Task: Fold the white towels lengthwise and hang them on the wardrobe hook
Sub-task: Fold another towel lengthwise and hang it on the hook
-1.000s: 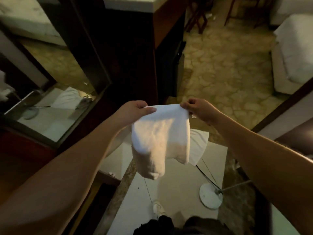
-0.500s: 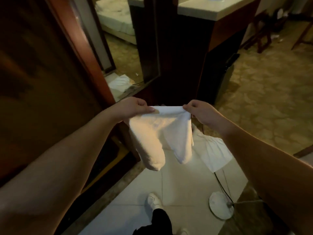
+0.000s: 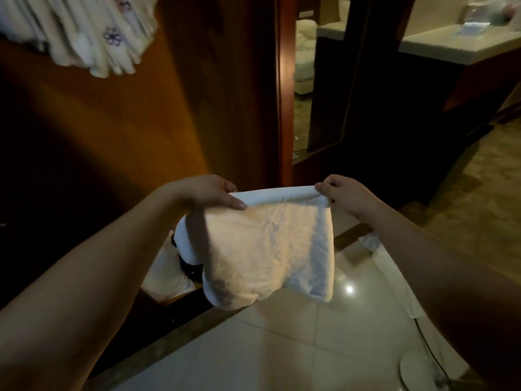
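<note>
The white towel (image 3: 270,246) hangs folded in the air above the floor (image 3: 282,348). The left hand (image 3: 210,193) and right hand (image 3: 345,197) each pinch a top corner. It looks soft, maybe doubled.

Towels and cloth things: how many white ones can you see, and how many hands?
White towel held up: 1
White cloths on the floor: 2, one behind the towel, one at the right
Pale hanging fabric, top left: 1
Hands: 2, left hand and right hand, each pinching a top corner
Total: 6
</note>
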### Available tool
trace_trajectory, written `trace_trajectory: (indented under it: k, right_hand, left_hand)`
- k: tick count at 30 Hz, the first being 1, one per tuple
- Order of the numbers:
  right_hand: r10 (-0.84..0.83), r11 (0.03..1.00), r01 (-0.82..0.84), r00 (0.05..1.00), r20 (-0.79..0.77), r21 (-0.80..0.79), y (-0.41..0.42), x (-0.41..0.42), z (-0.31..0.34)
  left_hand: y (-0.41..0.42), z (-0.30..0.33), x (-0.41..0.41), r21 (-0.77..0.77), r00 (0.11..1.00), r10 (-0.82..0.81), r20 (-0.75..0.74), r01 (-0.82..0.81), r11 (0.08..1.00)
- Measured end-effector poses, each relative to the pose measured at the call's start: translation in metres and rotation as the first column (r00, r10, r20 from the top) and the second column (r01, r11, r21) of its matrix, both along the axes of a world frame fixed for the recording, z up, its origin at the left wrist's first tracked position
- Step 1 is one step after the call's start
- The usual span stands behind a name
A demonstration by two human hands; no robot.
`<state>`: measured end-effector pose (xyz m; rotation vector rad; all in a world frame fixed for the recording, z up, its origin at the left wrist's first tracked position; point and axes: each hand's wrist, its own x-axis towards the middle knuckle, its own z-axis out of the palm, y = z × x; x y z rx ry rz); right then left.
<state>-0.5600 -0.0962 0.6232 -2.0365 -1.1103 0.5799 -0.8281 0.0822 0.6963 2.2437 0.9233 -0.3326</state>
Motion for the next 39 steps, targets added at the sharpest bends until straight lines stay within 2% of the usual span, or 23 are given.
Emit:
trace_trajectory:
  k: [6, 11, 15, 17, 21, 24, 26, 28, 30, 33, 35, 39]
  right_hand:
    - [0.008, 1.0, -0.008, 1.0, 0.02, 0.004, 0.029, -0.093, -0.008]
    - [-0.058, 0.997, 0.059, 0.998, -0.022, 0.044, 0.038, -0.145, -0.017]
    - [-0.157, 0.986, 0.158, 0.987, -0.027, 0.055, 0.031, -0.163, -0.029]
    - [-0.171, 0.984, 0.172, 0.985, -0.023, 0.042, 0.026, -0.168, -0.035]
    - [-0.163, 0.987, 0.163, 0.987, -0.002, -0.007, 0.021, -0.172, -0.042]
    - [-0.169, 0.985, 0.17, 0.985, 0.021, -0.038, 0.016, -0.173, -0.046]
    - [-0.169, 0.984, 0.171, 0.985, 0.034, -0.049, 0.011, -0.177, -0.048]
    - [-0.118, 0.992, 0.12, 0.99, 0.072, -0.031, 0.015, -0.189, -0.041]
    - [-0.01, 1.0, 0.01, 0.997, 0.079, 0.003, 0.03, -0.211, -0.024]
    - [0.261, 0.965, -0.258, 0.963, -0.065, 0.048, 0.055, -0.259, 0.015]
    - [0.38, 0.925, -0.379, 0.92, -0.096, 0.027, 0.065, -0.286, 0.036]
    - [0.418, 0.907, -0.42, 0.908, -0.038, -0.04, 0.07, -0.306, 0.048]
  left_hand:
    - [0.028, -0.002, -0.131, 0.053, 0.976, 0.05, -0.211, -0.039, 0.998]
    - [0.045, 0.0, -0.215, 0.138, 0.951, 0.081, -0.299, -0.041, 0.99]
    - [0.055, 0.011, -0.261, 0.183, 0.942, 0.124, -0.31, -0.069, 0.981]
    - [0.059, 0.017, -0.274, 0.171, 0.966, 0.112, -0.231, -0.073, 0.983]
    - [0.056, 0.021, -0.279, 0.023, 0.989, 0.107, 0.105, -0.11, 0.994]
    - [0.05, 0.025, -0.27, -0.162, 0.947, 0.172, 0.271, -0.131, 0.978]
    - [0.048, 0.026, -0.26, -0.348, 0.899, 0.267, 0.346, -0.141, 0.927]
    - [0.045, 0.029, -0.247, -0.459, 0.877, 0.306, 0.37, -0.114, 0.881]
    - [0.043, 0.032, -0.231, -0.483, 0.903, 0.257, 0.344, -0.065, 0.873]
    - [0.039, 0.034, -0.204, -0.395, 0.957, 0.103, 0.272, 0.014, 0.919]
    - [0.036, 0.033, -0.188, -0.327, 0.971, 0.033, 0.235, 0.047, 0.944]
    - [0.033, 0.028, -0.175, -0.268, 0.975, 0.002, 0.223, 0.059, 0.961]
